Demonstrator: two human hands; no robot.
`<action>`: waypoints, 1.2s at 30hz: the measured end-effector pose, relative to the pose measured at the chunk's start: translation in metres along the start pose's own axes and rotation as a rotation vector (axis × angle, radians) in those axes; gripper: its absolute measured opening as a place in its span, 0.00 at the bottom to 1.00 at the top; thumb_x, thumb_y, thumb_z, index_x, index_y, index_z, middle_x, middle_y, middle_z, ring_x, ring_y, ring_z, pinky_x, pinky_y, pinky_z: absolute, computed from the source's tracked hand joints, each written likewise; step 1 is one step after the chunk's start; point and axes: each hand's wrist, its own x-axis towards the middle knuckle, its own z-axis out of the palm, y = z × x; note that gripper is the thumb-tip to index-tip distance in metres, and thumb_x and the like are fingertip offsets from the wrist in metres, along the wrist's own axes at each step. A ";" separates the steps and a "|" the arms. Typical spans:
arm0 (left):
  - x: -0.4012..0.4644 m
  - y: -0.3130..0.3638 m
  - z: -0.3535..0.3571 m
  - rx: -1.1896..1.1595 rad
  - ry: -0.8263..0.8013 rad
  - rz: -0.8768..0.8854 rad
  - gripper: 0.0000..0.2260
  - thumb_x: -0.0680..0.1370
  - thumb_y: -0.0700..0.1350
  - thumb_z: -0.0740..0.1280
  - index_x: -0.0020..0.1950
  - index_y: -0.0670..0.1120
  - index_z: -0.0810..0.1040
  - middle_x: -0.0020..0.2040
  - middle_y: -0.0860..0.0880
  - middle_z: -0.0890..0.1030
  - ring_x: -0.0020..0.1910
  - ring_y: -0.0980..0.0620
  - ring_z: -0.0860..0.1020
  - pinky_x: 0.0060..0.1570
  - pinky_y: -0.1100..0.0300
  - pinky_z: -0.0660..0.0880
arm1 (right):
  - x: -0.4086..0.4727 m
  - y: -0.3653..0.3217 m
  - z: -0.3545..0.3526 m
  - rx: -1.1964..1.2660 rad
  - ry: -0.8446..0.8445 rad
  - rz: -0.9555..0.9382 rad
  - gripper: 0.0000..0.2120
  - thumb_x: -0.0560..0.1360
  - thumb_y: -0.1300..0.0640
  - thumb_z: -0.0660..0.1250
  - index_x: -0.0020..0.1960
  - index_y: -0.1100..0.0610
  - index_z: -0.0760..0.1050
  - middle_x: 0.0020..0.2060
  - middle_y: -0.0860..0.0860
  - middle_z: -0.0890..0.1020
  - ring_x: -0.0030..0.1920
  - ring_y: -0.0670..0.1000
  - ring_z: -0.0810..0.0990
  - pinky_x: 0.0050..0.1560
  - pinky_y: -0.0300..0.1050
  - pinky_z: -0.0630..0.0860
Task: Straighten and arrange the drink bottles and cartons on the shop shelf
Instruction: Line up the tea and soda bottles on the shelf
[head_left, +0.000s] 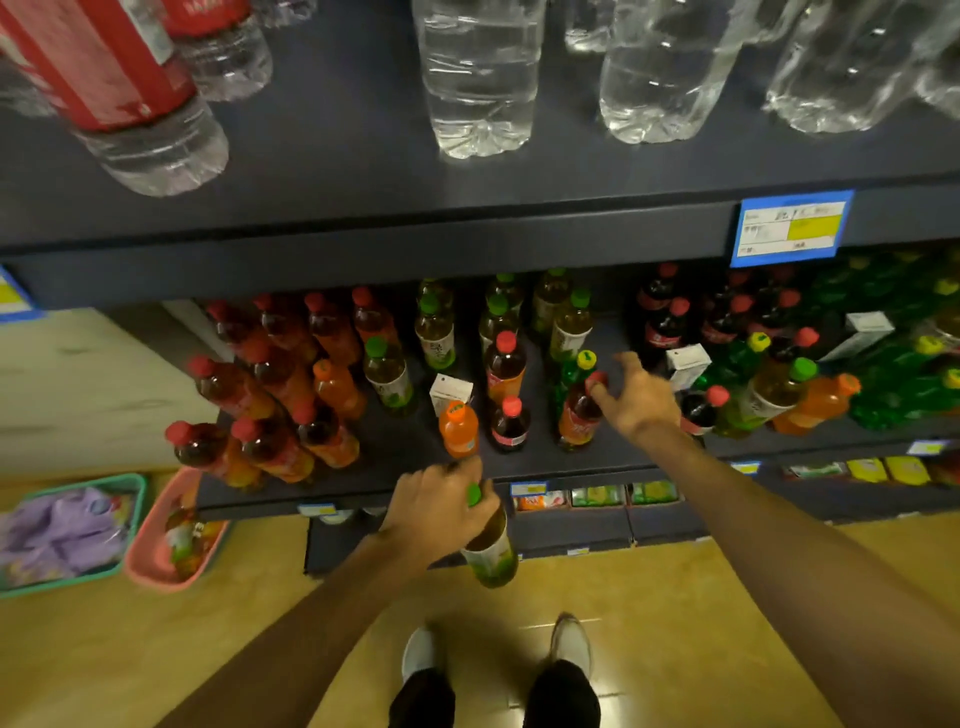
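Observation:
My left hand (434, 512) grips the neck of a green-capped tea bottle (491, 553), held off the front edge of the dark middle shelf (524, 462). My right hand (636, 397) reaches onto that shelf, its fingers pinching the red cap of an amber red-capped bottle (577, 418). In front of my left hand stand a small orange soda bottle (458, 428), a small cola bottle (510, 423) and a white carton (450, 393). Several red-capped tea bottles (270, 395) crowd the shelf's left part. Green-capped teas (435, 332) stand behind.
Cola bottles (665, 332), green bottles (893, 364), an orange bottle (818, 402) and white cartons (687, 365) crowd the right part. Clear water bottles (480, 78) stand on the upper shelf. A pink basket (156, 545) and a teal basket (67, 530) sit on the floor at left.

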 end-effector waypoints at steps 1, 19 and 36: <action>0.001 0.005 0.001 -0.009 0.009 -0.027 0.12 0.79 0.55 0.58 0.54 0.48 0.71 0.46 0.48 0.80 0.48 0.47 0.78 0.42 0.59 0.64 | 0.004 0.002 -0.001 -0.008 -0.032 -0.024 0.26 0.75 0.42 0.64 0.68 0.51 0.64 0.52 0.62 0.80 0.54 0.65 0.77 0.48 0.55 0.76; 0.022 0.044 -0.005 -0.282 0.186 -0.177 0.08 0.73 0.50 0.69 0.43 0.47 0.74 0.33 0.49 0.77 0.33 0.48 0.78 0.31 0.60 0.70 | -0.012 0.058 -0.008 0.194 -0.033 -0.223 0.15 0.71 0.49 0.70 0.54 0.54 0.72 0.42 0.59 0.82 0.44 0.64 0.80 0.38 0.51 0.75; 0.123 0.129 0.027 -0.185 0.024 -0.077 0.14 0.76 0.55 0.65 0.52 0.45 0.73 0.46 0.45 0.78 0.46 0.46 0.78 0.43 0.52 0.75 | -0.052 0.133 -0.043 0.212 0.135 -0.347 0.11 0.68 0.52 0.74 0.48 0.54 0.78 0.40 0.55 0.83 0.40 0.59 0.81 0.37 0.49 0.75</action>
